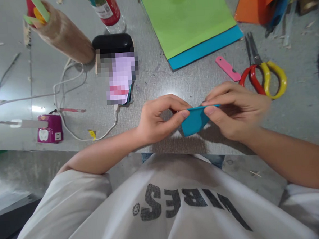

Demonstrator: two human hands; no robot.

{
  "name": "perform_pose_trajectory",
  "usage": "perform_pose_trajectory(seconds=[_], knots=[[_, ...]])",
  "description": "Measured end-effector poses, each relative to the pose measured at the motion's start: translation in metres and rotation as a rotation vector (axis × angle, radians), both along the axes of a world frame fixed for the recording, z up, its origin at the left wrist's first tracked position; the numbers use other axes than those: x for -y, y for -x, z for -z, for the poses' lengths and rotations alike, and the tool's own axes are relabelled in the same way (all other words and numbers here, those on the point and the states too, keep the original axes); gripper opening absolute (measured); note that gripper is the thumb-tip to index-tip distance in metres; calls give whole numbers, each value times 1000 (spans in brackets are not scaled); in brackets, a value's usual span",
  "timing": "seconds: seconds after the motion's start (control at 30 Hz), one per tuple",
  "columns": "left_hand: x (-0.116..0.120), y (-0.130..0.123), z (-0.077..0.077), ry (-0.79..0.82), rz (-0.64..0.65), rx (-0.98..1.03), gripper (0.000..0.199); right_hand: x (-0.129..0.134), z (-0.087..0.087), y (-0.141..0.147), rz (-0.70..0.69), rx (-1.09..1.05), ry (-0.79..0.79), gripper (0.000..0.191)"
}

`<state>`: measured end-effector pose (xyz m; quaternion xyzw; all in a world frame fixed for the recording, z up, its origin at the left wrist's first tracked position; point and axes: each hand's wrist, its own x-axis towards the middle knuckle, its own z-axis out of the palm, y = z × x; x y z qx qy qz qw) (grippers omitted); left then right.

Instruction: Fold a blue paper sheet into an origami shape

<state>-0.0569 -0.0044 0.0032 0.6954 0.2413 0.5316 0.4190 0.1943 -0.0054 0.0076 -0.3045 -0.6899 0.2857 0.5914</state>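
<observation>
A small piece of blue paper (194,124) hangs between my hands, just above the table's near edge. Its top edge looks folded. My left hand (159,117) pinches the paper's left end between thumb and fingers. At the other end, my right hand (233,109) grips the top edge with thumb and index finger. Beyond my right hand lie scissors (266,77) with one red and one yellow handle, blades pointing away. A pink folding cutter (228,68) rests beside them.
Green sheets (190,20) lie over a blue sheet (206,49) at the back. Orange paper (257,3) is at far right. On the left are a phone (120,76), white cable (82,139), purple adapter (50,129), brown cylinder (68,36) and bottle (106,11).
</observation>
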Motion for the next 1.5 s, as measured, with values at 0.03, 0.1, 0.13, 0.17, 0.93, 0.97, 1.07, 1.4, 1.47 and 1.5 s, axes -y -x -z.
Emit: perform_pose_trajectory(seconds=[0.03, 0.1, 0.13, 0.17, 0.93, 0.97, 1.07, 1.4, 1.47, 1.5], knots=[[0, 0, 0, 13, -2, 6, 16, -1, -1, -1, 2, -3, 8, 8], [0, 1, 0, 24, -6, 11, 17, -3, -1, -2, 14, -2, 25, 7], [0, 1, 0, 32, -11, 10, 18, -4, 0, -3, 26, 5, 37, 12], [0, 1, -1, 43, -21, 7, 20, -5, 0, -3, 40, 18, 49, 18], [0, -6, -2, 90, -198, 122, 34, -3, 5, -8, 56, 328, 63, 48], [0, -6, -2, 103, -216, 128, 37, -3, 5, -9, 58, 332, 80, 49], [-2, -7, -4, 179, -246, 131, 52, -4, 4, -9, 58, 354, 106, 57], [-10, -2, -6, 382, -342, 159, 61, -14, 7, -10, 193, 273, 112, 64], [-16, 2, -8, 454, -247, 98, 62, -19, 5, -17, 248, 254, 129, 72], [-18, 4, -9, 500, -175, 53, 63, -24, 5, -21, 259, 232, 142, 77]])
